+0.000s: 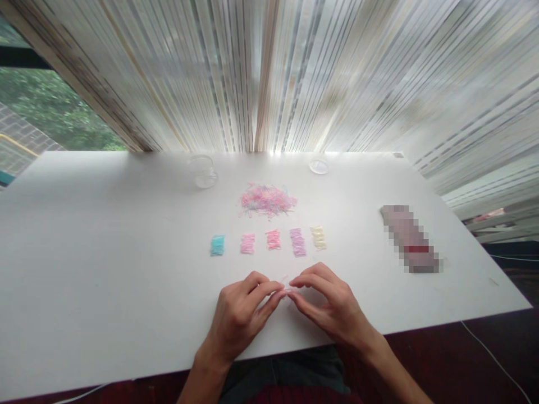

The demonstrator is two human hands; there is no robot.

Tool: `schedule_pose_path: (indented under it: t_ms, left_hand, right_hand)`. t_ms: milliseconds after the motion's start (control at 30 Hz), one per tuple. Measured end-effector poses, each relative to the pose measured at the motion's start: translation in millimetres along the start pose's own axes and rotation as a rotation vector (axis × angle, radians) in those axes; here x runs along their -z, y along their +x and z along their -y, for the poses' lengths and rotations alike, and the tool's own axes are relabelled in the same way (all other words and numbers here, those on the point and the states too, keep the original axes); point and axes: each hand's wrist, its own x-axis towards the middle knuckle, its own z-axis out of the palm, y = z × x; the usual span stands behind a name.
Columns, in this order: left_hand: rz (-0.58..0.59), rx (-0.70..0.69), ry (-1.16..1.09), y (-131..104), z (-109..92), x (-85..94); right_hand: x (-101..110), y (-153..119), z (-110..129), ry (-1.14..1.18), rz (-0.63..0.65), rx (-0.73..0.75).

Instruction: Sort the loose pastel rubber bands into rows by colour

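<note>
Pinching thin pinkish strands (288,290) in left hand (243,307); holding right hand (332,300) narrowly parted beside them, can't tell if gripping; working near lavender strand bundle (298,242).

I seem to be in a room of a home. A striped, sheer curtain (269,73) hangs at the far edge of my white surface (105,269), softening the daylight, and past its left side a window (21,57) gives onto green foliage (71,106) and greyish brickwork (29,126). Below lies a dark red floor (425,365) with a thin white cable (497,353). Which room, I cannot tell.
</note>
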Motion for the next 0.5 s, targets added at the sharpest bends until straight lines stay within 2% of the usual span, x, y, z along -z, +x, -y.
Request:
schedule_pose_path:
  t_ms: [500]
  left_hand:
    - [0.019,0.024,0.037,2.1,-2.7,0.8]
  right_hand:
    - [3.6,2.8,-0.3,-0.024,-0.021,0.006]
